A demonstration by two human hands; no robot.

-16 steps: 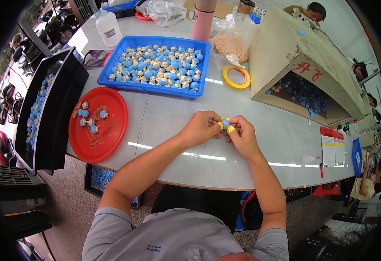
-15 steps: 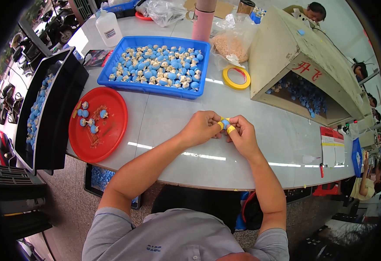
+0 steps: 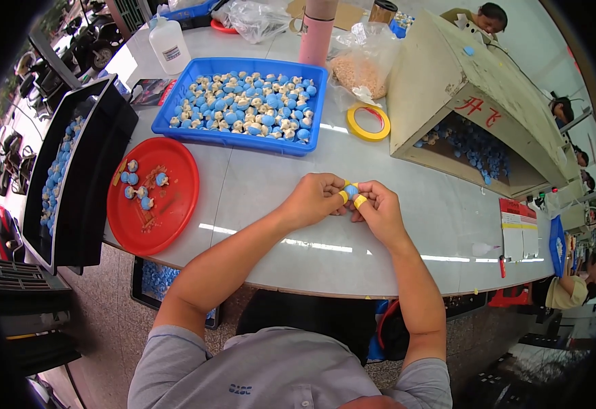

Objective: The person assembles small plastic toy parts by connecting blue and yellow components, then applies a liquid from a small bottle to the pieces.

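Between the fingertips of both hands sits a small blue piece [image 3: 351,191], mostly covered by the fingers; it looks like the blue-and-cream figurines elsewhere on the table. My left hand [image 3: 316,198] pinches it from the left, my right hand [image 3: 380,208] from the right. Yellow tape is wrapped round fingertips on both hands. Beyond them, a blue tray [image 3: 243,142] is filled with many small blue-and-cream figurines. A red round plate [image 3: 175,221] at the left carries several such figurines and brown crumbs.
A yellow tape roll [image 3: 369,134] lies beside a bag of tan granules [image 3: 359,73]. A beige box [image 3: 441,82] holding blue pieces stands right. A black bin [image 3: 87,177] is left, a white bottle [image 3: 169,46] and pink tumbler [image 3: 316,37] at the back. Another person sits beyond the box.
Both hands stay nearly in place. Slightly more of the blue piece shows between the fingertips now.
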